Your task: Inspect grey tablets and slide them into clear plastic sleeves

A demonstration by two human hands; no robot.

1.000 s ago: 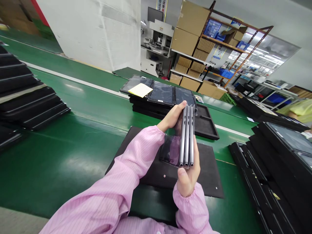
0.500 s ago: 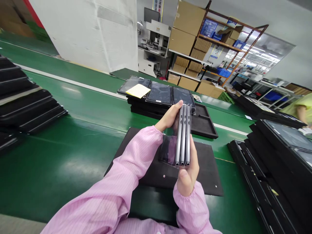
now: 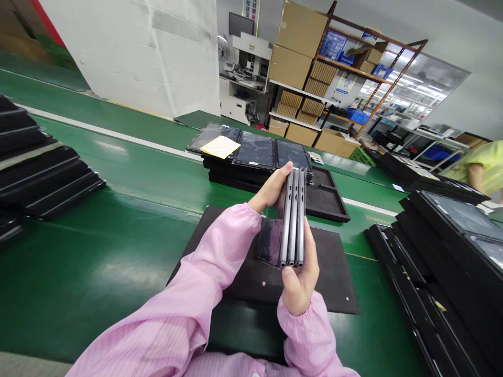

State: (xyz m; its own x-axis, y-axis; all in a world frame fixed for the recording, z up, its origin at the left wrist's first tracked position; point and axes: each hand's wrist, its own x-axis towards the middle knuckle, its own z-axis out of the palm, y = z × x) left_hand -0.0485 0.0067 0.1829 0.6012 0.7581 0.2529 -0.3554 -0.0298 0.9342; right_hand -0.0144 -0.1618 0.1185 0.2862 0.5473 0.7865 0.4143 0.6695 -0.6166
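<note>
Three slim grey tablets [image 3: 293,220] stand on edge, pressed together, with their port sides facing me and clear film around them. My left hand [image 3: 273,187] grips the stack at its far upper left end. My right hand [image 3: 304,275] clasps the near end and right side, thumb at the bottom corner. Below them lies a black foam mat [image 3: 330,277] with small pale specks on it. Another film-wrapped flat panel [image 3: 268,241] shows just left of the stack, partly hidden; I cannot tell whether it rests on the mat.
Beyond my hands, black trays bear several tablets [image 3: 255,150] and a yellow paper [image 3: 220,147]. An empty black tray [image 3: 326,196] sits beside them. Piled trays flank me at left [image 3: 47,167] and right [image 3: 440,251] on the green bench [image 3: 98,272]. Far right, a person in yellow [image 3: 483,165].
My hands keep their hold on the three tablets, almost still. The view has shifted slightly, and the person in yellow at far right shows more.
</note>
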